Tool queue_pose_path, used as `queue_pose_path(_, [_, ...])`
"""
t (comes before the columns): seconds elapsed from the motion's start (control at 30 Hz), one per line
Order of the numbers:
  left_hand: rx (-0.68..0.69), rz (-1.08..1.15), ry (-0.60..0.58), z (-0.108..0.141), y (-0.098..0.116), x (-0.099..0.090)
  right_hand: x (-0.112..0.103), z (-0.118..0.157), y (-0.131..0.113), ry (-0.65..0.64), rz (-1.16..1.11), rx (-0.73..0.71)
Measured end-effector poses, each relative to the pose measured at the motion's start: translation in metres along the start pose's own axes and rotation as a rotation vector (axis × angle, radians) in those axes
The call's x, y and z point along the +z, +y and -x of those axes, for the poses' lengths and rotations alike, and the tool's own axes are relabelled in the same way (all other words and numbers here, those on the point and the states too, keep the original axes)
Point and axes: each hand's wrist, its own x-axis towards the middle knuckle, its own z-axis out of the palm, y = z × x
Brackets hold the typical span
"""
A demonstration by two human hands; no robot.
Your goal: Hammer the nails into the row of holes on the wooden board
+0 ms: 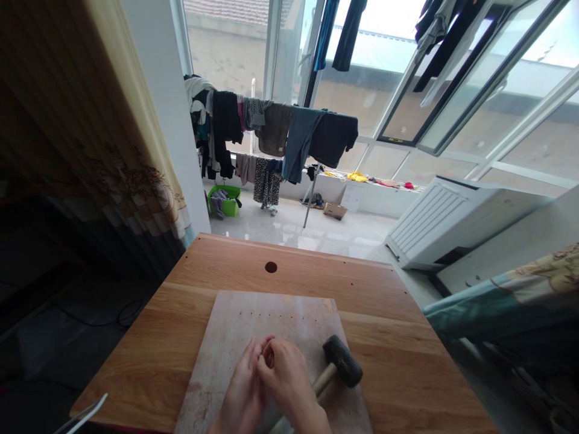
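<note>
Two hands, near: your left hand (pixel 242 386) is cupped beside your right hand (pixel 289 369), whose fingers curl in against it; can't tell whether either grip is closed or pinching something small.
Mallet (pixel 342 360): right of both hands; your right hand is nearer.
Mallet axis: handle (pixel 324 380) slants near-left to far-right, crossing below your right wrist; black head at far end, set crosswise.
Board (pixel 208 361): under hands and mallet; row of small holes (pixel 269 314) beyond your fingertips.
Table (pixel 407 355): wooden, under board.
Far: clothes (pixel 274 129) hanging by windows.
</note>
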Motion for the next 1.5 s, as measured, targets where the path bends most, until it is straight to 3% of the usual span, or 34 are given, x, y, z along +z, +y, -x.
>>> queue_pose_path(0.3, [0.017, 0.071, -0.041, -0.003, 0.003, -0.004, -0.013, 0.005, 0.015, 0.063, -0.521, -0.170])
queue_pose_path(0.53, [0.034, 0.127, 0.029, -0.001, 0.010, -0.002, -0.009, 0.023, 0.041, 0.208, -0.234, -0.429])
queue_pose_path(0.7, [0.032, 0.172, 0.062, 0.003, 0.010, 0.010, 0.002, 0.028, 0.047, 0.356, -0.343, -0.388])
queue_pose_path(0.87, [0.017, 0.182, 0.042, 0.005, 0.009, 0.015, 0.004, 0.030, 0.042, 0.389, -0.197, -0.450])
queue_pose_path(1.03, [0.054, 0.157, 0.069, 0.004, 0.011, 0.012, 0.006, 0.034, 0.046, 0.440, -0.167, -0.392])
queue_pose_path(1.17, [0.075, 0.126, 0.038, 0.002, 0.003, 0.008, 0.014, 0.035, 0.038, 0.391, -0.135, -0.382])
queue_pose_path(1.33, [0.030, 0.089, -0.057, 0.000, -0.009, -0.005, 0.031, 0.031, 0.019, 0.371, -0.137, -0.212])
queue_pose_path(1.5, [0.028, 0.127, -0.124, 0.000, -0.014, -0.014, 0.038, 0.028, 0.016, 0.349, -0.043, -0.083])
